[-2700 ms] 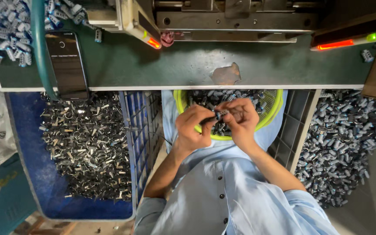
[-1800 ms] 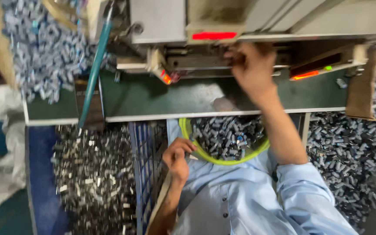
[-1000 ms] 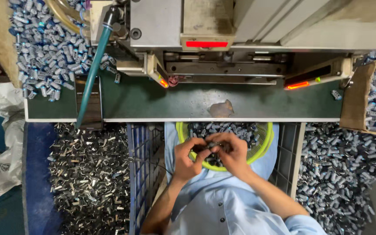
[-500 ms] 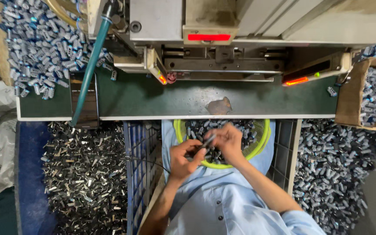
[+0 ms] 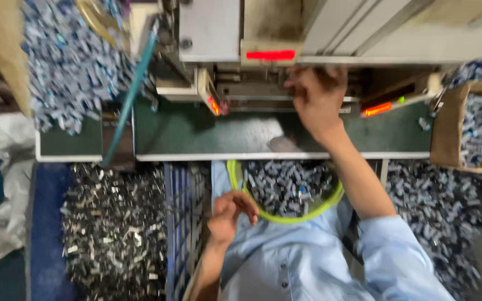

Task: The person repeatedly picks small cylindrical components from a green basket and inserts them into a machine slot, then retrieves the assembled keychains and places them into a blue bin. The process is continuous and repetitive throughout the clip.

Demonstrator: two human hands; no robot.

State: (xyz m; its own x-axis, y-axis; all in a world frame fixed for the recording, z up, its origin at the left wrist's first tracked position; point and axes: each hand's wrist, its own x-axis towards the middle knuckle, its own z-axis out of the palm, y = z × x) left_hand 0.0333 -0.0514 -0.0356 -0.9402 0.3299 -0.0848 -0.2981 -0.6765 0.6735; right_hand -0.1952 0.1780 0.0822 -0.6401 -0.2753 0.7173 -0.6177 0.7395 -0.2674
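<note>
The right hand (image 5: 316, 100) reaches into the machine (image 5: 263, 83) slot above the green tabletop (image 5: 196, 134), its fingers curled; whether they hold a part I cannot tell. The left hand (image 5: 227, 214) rests half-closed at the bowl (image 5: 285, 189) rim, apparently empty. The parts (image 5: 285, 181) look small, light, stiff and best pinched end to end. The slot is tight, while the lap has room.
</note>
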